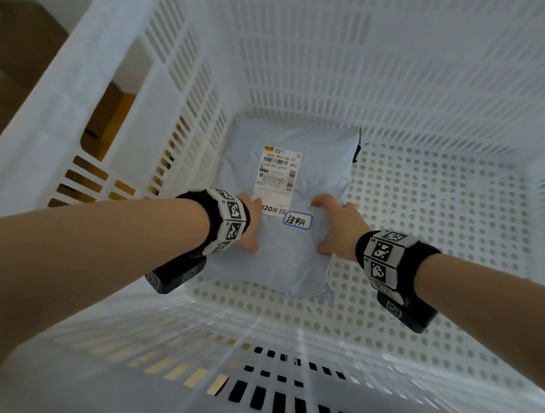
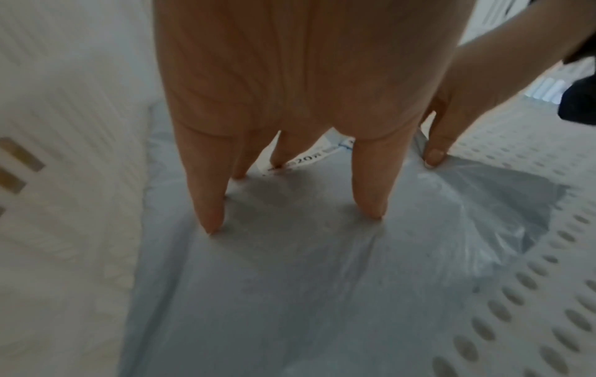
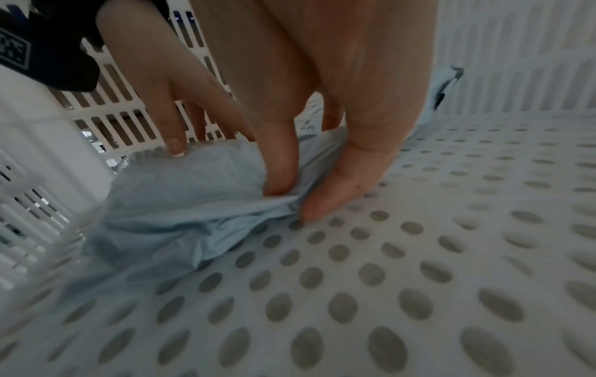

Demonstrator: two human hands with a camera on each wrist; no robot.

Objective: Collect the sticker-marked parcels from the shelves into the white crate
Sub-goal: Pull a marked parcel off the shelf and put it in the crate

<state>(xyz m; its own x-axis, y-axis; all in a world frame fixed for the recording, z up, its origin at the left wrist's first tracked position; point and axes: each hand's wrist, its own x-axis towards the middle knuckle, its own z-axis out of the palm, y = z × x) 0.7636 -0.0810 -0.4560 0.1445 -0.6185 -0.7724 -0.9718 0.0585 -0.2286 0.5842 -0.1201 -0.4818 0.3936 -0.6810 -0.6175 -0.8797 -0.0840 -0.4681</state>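
A light blue plastic parcel lies flat on the perforated floor of the white crate, near its left wall. It carries a white shipping label and a blue-bordered handwritten sticker. My left hand is on the parcel's left side. In the left wrist view its straight fingers press their tips into the parcel. My right hand is at the parcel's right edge. In the right wrist view the right hand pinches a bunched fold of the parcel between thumb and finger.
Slotted crate walls enclose both hands on all sides. Brown cardboard boxes show through the left wall's openings. The crate floor to the right of the parcel is bare perforated plastic.
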